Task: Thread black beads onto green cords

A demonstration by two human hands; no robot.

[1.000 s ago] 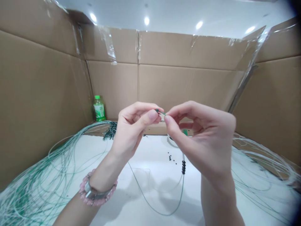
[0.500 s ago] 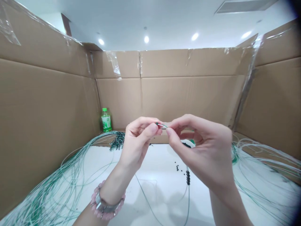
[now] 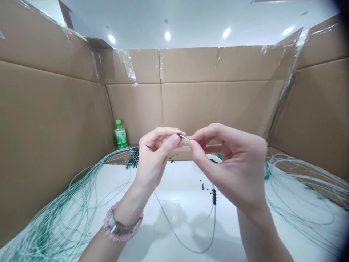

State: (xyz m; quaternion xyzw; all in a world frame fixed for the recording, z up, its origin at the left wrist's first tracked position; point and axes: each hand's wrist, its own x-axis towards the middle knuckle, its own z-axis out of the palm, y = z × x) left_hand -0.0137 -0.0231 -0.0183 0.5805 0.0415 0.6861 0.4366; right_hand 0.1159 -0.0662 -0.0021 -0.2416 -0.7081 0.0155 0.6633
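Note:
Between the thumb and forefinger of my left hand (image 3: 155, 156) is a small black bead-like piece (image 3: 179, 134), its exact kind too small to make out. My right hand (image 3: 231, 163) pinches a thin green-and-white wire (image 3: 186, 138), whose short visible stretch runs to the black piece. Both hands are raised over the white table (image 3: 174, 189), fingertips close together. Below my right hand, a stack of several black pieces (image 3: 214, 197) sits on a wire (image 3: 181, 245) that loops down across the table. A beaded bracelet (image 3: 122, 225) is on my left wrist.
Loose black pieces (image 3: 203, 186) lie near the stack. Behind my right hand, a white bowl (image 3: 214, 157) is partly hidden. Wire bundles spread at left (image 3: 54, 222) and right (image 3: 308, 174). A green bottle (image 3: 120, 134) stands in the back left corner. Cardboard walls (image 3: 201, 105) enclose the table.
The view has tilted slightly downward, so more of the looped wire shows. Both hands sit a little higher and farther left in the picture, their pinches unchanged.

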